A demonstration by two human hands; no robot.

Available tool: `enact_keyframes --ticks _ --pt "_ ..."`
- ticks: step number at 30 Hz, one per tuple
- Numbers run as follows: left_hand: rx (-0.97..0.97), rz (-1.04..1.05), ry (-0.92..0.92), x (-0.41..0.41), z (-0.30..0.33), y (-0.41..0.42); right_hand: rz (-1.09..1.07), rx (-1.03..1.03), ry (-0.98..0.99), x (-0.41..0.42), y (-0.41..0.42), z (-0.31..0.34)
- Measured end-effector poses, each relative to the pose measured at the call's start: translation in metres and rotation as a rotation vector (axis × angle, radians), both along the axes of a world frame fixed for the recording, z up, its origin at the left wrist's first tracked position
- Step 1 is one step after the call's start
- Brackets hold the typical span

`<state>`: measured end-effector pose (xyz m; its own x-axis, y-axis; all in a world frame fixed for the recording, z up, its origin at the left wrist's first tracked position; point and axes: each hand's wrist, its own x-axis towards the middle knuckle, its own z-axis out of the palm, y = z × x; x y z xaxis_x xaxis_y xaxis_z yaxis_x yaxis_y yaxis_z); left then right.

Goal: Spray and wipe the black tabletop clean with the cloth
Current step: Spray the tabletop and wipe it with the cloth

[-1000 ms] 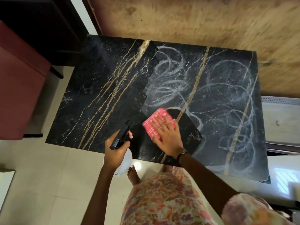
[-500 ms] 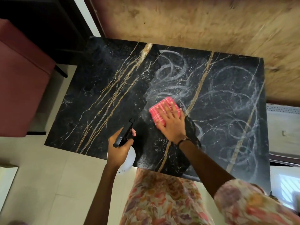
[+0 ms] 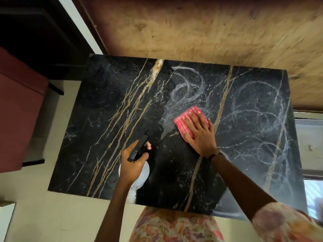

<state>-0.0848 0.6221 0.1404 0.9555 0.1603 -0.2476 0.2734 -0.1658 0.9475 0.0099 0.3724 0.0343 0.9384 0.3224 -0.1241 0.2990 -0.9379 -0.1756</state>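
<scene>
- Cloth (image 3: 187, 121): soft, limp; right hand (image 3: 199, 135) presses it flat on the worktop (image 3: 108, 105), fingers (image 3: 190, 122) straight.
- Spray bottle (image 3: 139, 155): light, rigid; left hand (image 3: 133, 164) fingers curled round its neck.

We see a worn tan wall (image 3: 209, 32) ahead, a pale tiled floor (image 3: 52, 220) below, and a dark red seat (image 3: 17, 110) at left.

Most of the pink cloth (image 3: 187, 119) under the right hand (image 3: 201, 135); spray bottle (image 3: 142, 173) body behind the left hand (image 3: 133, 165).
</scene>
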Motion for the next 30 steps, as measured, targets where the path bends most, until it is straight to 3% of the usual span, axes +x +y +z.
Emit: enact_keyframes --ticks 2,5,9,14,19,23,26,30 --pt "-0.007 -0.019 0.010 0.010 -0.001 0.005 -0.014 0.042 0.019 0.021 0.042 0.001" --pt "-0.008 -0.047 0.029 0.024 -0.003 0.010 0.129 0.068 0.022 0.011 0.084 0.001" --pt "-0.038 -0.058 0.020 0.044 -0.005 0.017 0.337 0.040 0.020 -0.026 0.042 -0.004" --pt "-0.007 -0.084 -0.001 0.065 -0.007 0.025 0.105 -0.017 -0.045 0.021 -0.019 -0.005" --pt "-0.038 -0.093 0.011 0.089 -0.009 0.027 -0.128 0.055 -0.022 0.103 0.054 -0.002" --pt "-0.051 -0.109 0.010 0.109 -0.010 0.026 0.083 0.035 -0.018 0.087 0.100 -0.008" --pt "-0.052 -0.111 -0.008 0.126 -0.012 0.026 0.272 0.001 -0.038 0.055 0.061 -0.010" --pt "-0.059 -0.151 -0.048 0.147 -0.014 0.028 0.097 -0.015 -0.093 0.082 -0.004 -0.007"
